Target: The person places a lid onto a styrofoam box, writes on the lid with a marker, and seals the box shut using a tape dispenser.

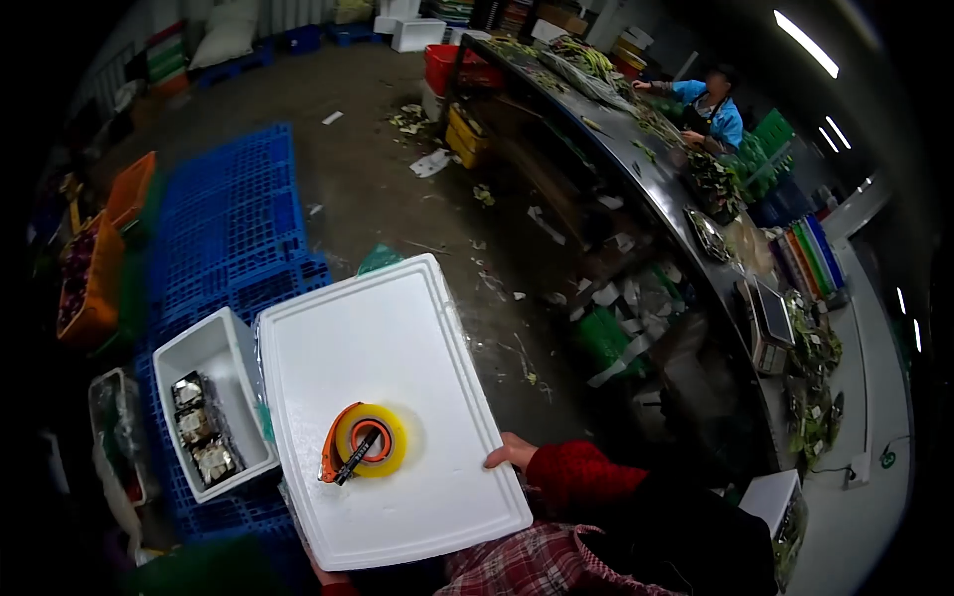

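A white foam lid (348,328) lies across the middle of the view, tilted; whether a box sits under it I cannot tell. My right hand (512,452) grips its right edge, thumb on top and the other fingers hidden below. At the lower left corner my left hand (330,574) holds the edge, only partly visible. On the lid rests a roll of clear yellow tape (395,442) in an orange tape dispenser (333,452). A black marker pen (358,457) lies across the roll. Left of the lid stands an open white foam box (243,397) with several dark packs (196,425) inside.
Blue plastic pallets (229,199) lie on the floor at left, beside orange crates (89,283). A long metal table (646,164) with greens and a scale (770,313) runs along the right. A co-worker (715,109) in blue stands behind it. Scraps litter the floor.
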Demonstrator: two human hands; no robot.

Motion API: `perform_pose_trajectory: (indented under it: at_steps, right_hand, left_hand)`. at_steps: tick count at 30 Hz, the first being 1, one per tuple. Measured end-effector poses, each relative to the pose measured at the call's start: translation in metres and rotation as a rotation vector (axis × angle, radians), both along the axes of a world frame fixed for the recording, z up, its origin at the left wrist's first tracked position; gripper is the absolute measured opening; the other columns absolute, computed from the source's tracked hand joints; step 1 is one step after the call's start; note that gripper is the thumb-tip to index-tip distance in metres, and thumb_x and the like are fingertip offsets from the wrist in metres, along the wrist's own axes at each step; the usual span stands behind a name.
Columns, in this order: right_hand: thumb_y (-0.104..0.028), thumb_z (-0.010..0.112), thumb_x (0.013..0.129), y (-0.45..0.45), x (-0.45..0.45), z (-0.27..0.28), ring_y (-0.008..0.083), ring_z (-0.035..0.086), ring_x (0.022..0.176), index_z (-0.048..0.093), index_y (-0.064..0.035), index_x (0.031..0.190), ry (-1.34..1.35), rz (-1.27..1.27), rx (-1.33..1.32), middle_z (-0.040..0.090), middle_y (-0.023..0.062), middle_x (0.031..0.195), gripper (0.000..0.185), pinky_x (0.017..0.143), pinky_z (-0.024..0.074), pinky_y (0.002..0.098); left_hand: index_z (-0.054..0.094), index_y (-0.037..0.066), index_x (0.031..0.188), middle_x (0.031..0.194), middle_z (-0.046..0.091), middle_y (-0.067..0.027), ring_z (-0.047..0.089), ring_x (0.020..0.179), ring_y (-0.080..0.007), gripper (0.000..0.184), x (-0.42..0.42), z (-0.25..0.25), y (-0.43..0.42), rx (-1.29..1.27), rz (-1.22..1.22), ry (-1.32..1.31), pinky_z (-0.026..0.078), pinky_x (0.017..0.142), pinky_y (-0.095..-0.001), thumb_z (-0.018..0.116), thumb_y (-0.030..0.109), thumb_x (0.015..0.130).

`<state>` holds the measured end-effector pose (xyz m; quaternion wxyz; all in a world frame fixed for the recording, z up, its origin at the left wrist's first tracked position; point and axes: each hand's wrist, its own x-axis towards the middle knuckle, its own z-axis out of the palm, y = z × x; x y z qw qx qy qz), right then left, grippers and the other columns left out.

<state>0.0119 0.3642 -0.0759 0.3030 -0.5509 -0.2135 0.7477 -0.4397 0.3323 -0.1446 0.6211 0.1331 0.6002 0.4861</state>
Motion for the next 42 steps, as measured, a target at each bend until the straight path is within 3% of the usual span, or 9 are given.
perform_pose_trajectory:
  at_steps: [6,17,19,20,25,27,29,36,42]
  right_hand:
    - [-0.023,0.073,0.066,-0.009,-0.009,0.064,0.0295,0.050,0.120,0.043,0.0064,0.136,-0.115,0.267,-0.034,0.051,0.0192,0.131,0.081,0.100,0.0391,0.0367]
    - [-0.013,0.068,0.068,0.035,-0.044,-0.021,0.0339,0.059,0.104,0.042,0.0117,0.132,-0.125,0.626,-0.234,0.058,0.0239,0.115,0.073,0.094,0.0470,0.0412]
    - [-0.010,0.069,0.069,0.036,-0.030,-0.088,0.0329,0.062,0.099,0.044,0.0131,0.128,-0.088,0.692,-0.244,0.059,0.0239,0.110,0.068,0.087,0.0522,0.0408]
    - [-0.009,0.068,0.067,0.039,-0.035,-0.086,0.0334,0.063,0.095,0.050,0.0151,0.119,-0.062,0.686,-0.183,0.062,0.0244,0.104,0.060,0.088,0.0527,0.0417]
    - [-0.003,0.064,0.064,0.060,-0.020,-0.074,0.0324,0.066,0.081,0.058,0.0156,0.107,-0.140,0.680,-0.086,0.066,0.0231,0.095,0.047,0.079,0.0564,0.0437]
    - [-0.003,0.062,0.065,0.143,-0.042,0.009,0.0330,0.066,0.079,0.058,0.0149,0.107,-0.124,0.611,-0.178,0.065,0.0223,0.093,0.046,0.076,0.0573,0.0433]
    - [-0.002,0.062,0.065,0.194,-0.058,-0.021,0.0331,0.066,0.082,0.058,0.0141,0.106,-0.150,0.582,-0.171,0.065,0.0215,0.091,0.044,0.078,0.0568,0.0438]
    - [-0.005,0.065,0.070,0.294,-0.188,-0.163,0.0328,0.063,0.093,0.060,0.0116,0.109,-0.030,0.474,0.026,0.064,0.0192,0.102,0.043,0.088,0.0526,0.0412]
    - [-0.008,0.068,0.073,0.313,-0.271,-0.245,0.0331,0.062,0.097,0.059,0.0085,0.117,-0.043,0.444,-0.087,0.064,0.0184,0.109,0.048,0.091,0.0509,0.0410]
  left_hand:
    - [0.036,0.005,0.146,0.141,0.049,-0.0159,0.052,0.124,-0.0304,0.060,0.022,0.026,-0.092,-0.051,0.151,-0.014,0.046,0.103,-0.0421,0.038,0.046,0.102]
    - [0.038,0.005,0.145,0.137,0.052,-0.0163,0.054,0.122,-0.0296,0.056,0.087,0.025,-0.265,0.112,0.401,-0.033,0.047,0.101,-0.0414,0.039,0.042,0.102]
    - [0.050,0.007,0.135,0.129,0.059,-0.0129,0.060,0.112,-0.0299,0.057,0.110,-0.008,-0.299,0.278,0.794,-0.440,0.051,0.093,-0.0418,0.047,0.048,0.097]
    - [0.057,0.008,0.130,0.125,0.061,-0.0110,0.063,0.105,-0.0303,0.058,0.121,-0.035,-0.310,0.032,1.080,-0.156,0.054,0.087,-0.0416,0.054,0.052,0.093]
    - [0.050,0.012,0.137,0.132,0.055,-0.0144,0.054,0.120,-0.0350,0.061,0.202,-0.084,-0.313,-0.231,1.283,-0.197,0.048,0.096,-0.0528,0.048,0.055,0.095]
    - [0.046,0.007,0.137,0.124,0.058,-0.0156,0.060,0.099,-0.0343,0.065,0.240,0.021,-0.236,-0.491,1.097,-0.141,0.053,0.080,-0.0479,0.046,0.057,0.095]
    - [0.052,0.002,0.125,0.116,0.062,-0.0157,0.066,0.080,-0.0282,0.060,0.281,0.014,-0.191,-0.532,0.912,-0.231,0.056,0.067,-0.0372,0.048,0.054,0.096]
    - [0.064,0.005,0.120,0.114,0.067,-0.0113,0.064,0.100,-0.0220,0.044,0.383,-0.008,-0.149,-0.622,0.264,-0.133,0.050,0.087,-0.0341,0.063,0.039,0.093]
    - [0.058,0.001,0.127,0.113,0.067,-0.0173,0.064,0.105,-0.0271,0.046,0.425,-0.015,-0.187,-0.754,0.224,0.006,0.050,0.089,-0.0356,0.063,0.033,0.094]
